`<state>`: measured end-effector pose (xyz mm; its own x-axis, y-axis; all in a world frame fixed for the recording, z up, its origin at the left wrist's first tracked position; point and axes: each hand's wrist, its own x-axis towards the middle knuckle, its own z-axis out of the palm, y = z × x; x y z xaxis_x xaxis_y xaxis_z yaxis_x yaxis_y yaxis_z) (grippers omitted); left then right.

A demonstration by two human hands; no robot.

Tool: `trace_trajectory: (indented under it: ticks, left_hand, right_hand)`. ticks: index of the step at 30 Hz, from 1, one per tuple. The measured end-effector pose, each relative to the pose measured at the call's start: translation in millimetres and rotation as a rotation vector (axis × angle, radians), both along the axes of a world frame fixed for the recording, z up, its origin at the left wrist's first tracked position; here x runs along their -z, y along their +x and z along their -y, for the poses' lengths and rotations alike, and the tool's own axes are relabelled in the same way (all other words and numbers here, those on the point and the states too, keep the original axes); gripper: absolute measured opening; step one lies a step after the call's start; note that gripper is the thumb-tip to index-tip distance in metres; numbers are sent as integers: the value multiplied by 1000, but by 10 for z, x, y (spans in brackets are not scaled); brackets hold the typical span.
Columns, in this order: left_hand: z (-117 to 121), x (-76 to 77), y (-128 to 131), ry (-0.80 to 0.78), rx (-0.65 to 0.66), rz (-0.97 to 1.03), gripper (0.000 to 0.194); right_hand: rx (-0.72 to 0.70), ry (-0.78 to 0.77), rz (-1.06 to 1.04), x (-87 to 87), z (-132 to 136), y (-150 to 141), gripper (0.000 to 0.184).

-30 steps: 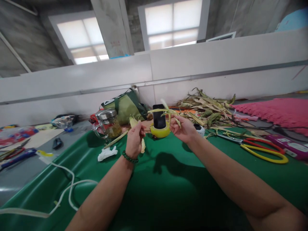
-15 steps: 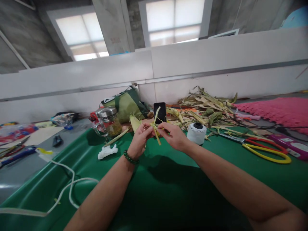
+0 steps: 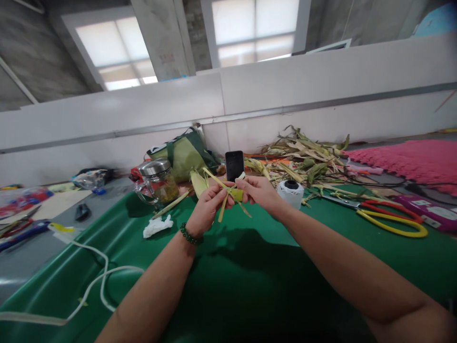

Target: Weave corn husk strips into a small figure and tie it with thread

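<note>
Pale green strips of corn husk [image 3: 223, 206] cross and stick out between my two hands above the green sheet [image 3: 232, 271]. My left hand [image 3: 208, 206], with a dark green bead bracelet [image 3: 190, 235] at the wrist, pinches the strips near where they cross. On the other side, my right hand [image 3: 262, 194] pinches a wider yellow-green piece of the same husk. Some fingertips are hidden behind the strips. A dark phone [image 3: 234, 165] stands upright just beyond the hands. Behind my left hand lies a husk-covered corn cob [image 3: 198, 182].
A lidded glass jar [image 3: 157, 183] and a green bag [image 3: 187, 159] stand at back left, with crumpled white tissue [image 3: 157, 226] nearby. To the right are a white thread spool [image 3: 290, 193], large scissors [image 3: 389, 216] and a husk pile [image 3: 303, 155]. A white cord [image 3: 103, 276] loops at left.
The husk strips have been turned between my fingers: a long end now points up-left, and a wider yellow-green part shows by my right hand. The view has shifted slightly.
</note>
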<state>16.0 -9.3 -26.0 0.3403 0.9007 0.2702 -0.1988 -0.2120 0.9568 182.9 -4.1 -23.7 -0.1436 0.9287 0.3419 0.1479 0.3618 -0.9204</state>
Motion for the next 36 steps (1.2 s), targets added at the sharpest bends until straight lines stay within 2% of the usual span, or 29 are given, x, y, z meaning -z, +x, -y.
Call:
trace_trajectory:
  ticks: [3, 6, 10, 14, 16, 20, 25, 27, 29, 32, 34, 36]
  left_hand:
    - [13, -8, 4, 26, 4, -36, 33]
    - [9, 1, 7, -7, 30, -64, 32]
    - [6, 9, 23, -15, -15, -172, 31]
    - [44, -43, 25, 90, -15, -266, 26]
    - [65, -79, 11, 82, -14, -285, 24]
    - [65, -108, -25, -6, 28, -297, 25]
    - [32, -76, -37, -160, 110, -189, 31]
    - [25, -66, -43, -177, 130, -151, 33]
    - [22, -62, -52, -159, 120, -120, 32]
    - [29, -62, -47, -89, 84, -214, 27]
    - [43, -59, -19, -12, 68, -333, 21]
    - [59, -40, 29, 76, 63, -422, 16]
  right_hand:
    - [-60, -138, -206, -3, -47, -6, 35]
    - [-50, -67, -259, -18, -27, -15, 31]
    - [-36, 90, -91, -30, 37, -22, 26]
    - [105, 263, 38, -4, 45, -1, 30]
    - [141, 261, 37, 10, 32, 17, 32]
    - [128, 216, -6, 7, 9, 46, 32]
    - [-16, 132, 25, -39, -54, 119, 33]
    - [-37, 110, 68, -57, -97, 168, 26]
    - [60, 165, 25, -79, -128, 217, 21]
    - [275, 376, 10, -111, -117, 252, 19]
    - [269, 446, 159, -115, -71, 229, 21]
    - [129, 420, 348, -95, -18, 173, 21]
